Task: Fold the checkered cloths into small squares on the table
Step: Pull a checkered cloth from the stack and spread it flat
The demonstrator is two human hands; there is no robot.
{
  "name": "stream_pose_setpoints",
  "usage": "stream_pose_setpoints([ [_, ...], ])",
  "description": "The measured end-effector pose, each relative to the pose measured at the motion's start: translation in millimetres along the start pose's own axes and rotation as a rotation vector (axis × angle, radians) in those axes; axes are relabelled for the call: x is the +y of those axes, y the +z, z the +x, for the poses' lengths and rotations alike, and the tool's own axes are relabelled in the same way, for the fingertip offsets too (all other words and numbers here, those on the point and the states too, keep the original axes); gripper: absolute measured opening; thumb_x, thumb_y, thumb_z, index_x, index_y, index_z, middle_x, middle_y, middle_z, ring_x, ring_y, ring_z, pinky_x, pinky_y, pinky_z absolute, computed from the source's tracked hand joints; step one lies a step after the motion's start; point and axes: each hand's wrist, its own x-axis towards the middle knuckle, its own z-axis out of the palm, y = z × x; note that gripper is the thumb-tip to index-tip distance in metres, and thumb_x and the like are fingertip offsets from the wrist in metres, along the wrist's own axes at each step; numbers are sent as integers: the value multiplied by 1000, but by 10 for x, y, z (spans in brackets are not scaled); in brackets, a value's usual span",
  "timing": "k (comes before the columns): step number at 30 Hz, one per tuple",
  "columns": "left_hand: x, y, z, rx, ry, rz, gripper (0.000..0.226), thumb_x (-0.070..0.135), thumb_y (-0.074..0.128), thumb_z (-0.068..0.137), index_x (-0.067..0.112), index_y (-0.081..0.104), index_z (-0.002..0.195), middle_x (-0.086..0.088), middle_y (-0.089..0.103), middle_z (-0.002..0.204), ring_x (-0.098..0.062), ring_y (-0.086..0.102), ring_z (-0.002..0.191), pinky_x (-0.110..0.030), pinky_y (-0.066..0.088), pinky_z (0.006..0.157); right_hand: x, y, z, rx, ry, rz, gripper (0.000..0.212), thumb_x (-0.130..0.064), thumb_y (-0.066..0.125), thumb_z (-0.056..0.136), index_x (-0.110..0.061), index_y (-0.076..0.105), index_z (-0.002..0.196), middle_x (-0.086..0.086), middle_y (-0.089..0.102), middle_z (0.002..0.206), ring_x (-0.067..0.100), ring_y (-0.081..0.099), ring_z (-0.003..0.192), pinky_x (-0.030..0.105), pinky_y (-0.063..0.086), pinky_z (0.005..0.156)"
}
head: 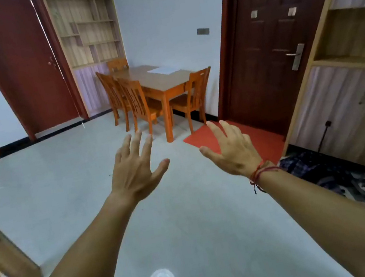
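Nothing is folded yet, as far as I can judge: left hand (pixel 133 171) and right hand (pixel 232 151) are mid-frame, fingers spread wide, holding nothing, over the grey floor (pixel 51 186). The table (pixel 166 81) is well apart at upper centre, with a flat white sheet (pixel 162 70) on it. Dark checkered-looking fabric (pixel 303 165) is bunched at the right of frame. The heap trails toward lower right with no clear long axis. All folds are left to do.

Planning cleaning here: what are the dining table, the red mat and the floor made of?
Dining table: apparently wood, orange-brown varnish, faint sheen on top. Red mat: probably fabric or felt, flat and matte. Floor: likely polished tile or stone, showing a round light glare.
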Motion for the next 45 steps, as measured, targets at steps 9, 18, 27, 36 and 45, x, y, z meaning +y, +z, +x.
stream_pose_setpoints([
  [9,-649,591,826,-53,-39,18,86,72,19,87,15,29,150,-13,20,159,-35,16,146,-52,25,113,-18,581,1047,27,7,-94,71,-65,35,89,-32,22,150,12,23,156,30,26,140,48,31,104],
  [18,-1202,1370,1965,-73,-31,15,85,71,21,87,14,29,150,-12,17,160,-33,12,147,-49,22,115,298,1360,2336,-13,6,-94,70,-64,36,90,-31,23,150,12,25,155,28,28,138,46,32,102],
  [27,-1753,2153,3442,-109,-75,28,85,70,21,87,14,27,151,-12,20,159,-33,15,147,-47,22,116,696,2095,4029,-77,9,-42,68,-62,39,90,-34,20,150,11,23,156,29,26,140,48,33,103],
  [36,-2326,2872,4563,-113,-80,33,84,68,26,89,11,27,150,-13,25,157,-32,20,145,-44,22,116,841,2681,5333,-116,-46,-69,71,-61,41,89,-30,22,150,12,28,152,31,33,134,48,37,100],
  [45,-3192,3661,5735,-107,-64,17,83,68,26,89,12,25,151,-12,24,158,-32,20,146,-45,24,116,865,3558,6688,-147,-14,-78,69,-59,39,90,-30,20,150,12,27,153,31,32,135,48,36,100],
])
